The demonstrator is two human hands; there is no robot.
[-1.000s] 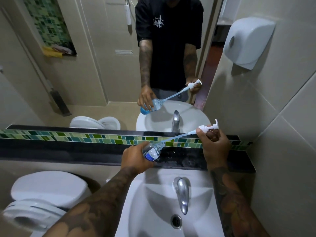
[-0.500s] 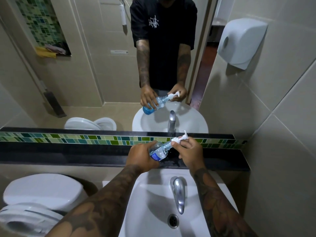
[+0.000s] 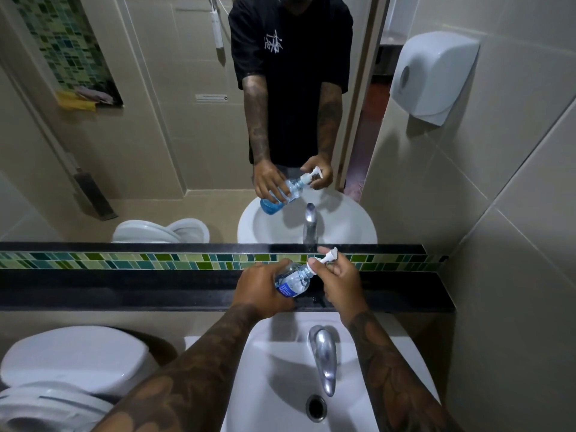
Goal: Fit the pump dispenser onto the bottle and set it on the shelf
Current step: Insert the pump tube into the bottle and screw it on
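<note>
My left hand [image 3: 265,289] wraps the tilted bottle [image 3: 293,280] above the black shelf [image 3: 124,291], my right hand [image 3: 338,275] pinches the pump dispenser [image 3: 322,260] at its neck; twisting crooked could cross the thread and leak.

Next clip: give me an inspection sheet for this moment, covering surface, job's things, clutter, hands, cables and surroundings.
Surface: dark shelf under the mirror, bare where visible; white sink below.
Job's things: clear bottle tilted, held above the shelf; white pump dispenser seated at its neck, whether fully screwed on cannot be told.
Clutter: nothing seen.
Hands: left hand wraps the bottle; right hand grips the pump collar.
Cables: nothing seen.
Surroundings: chrome faucet, toilet to the left, wall dispenser upper right, green mosaic tile strip.
</note>
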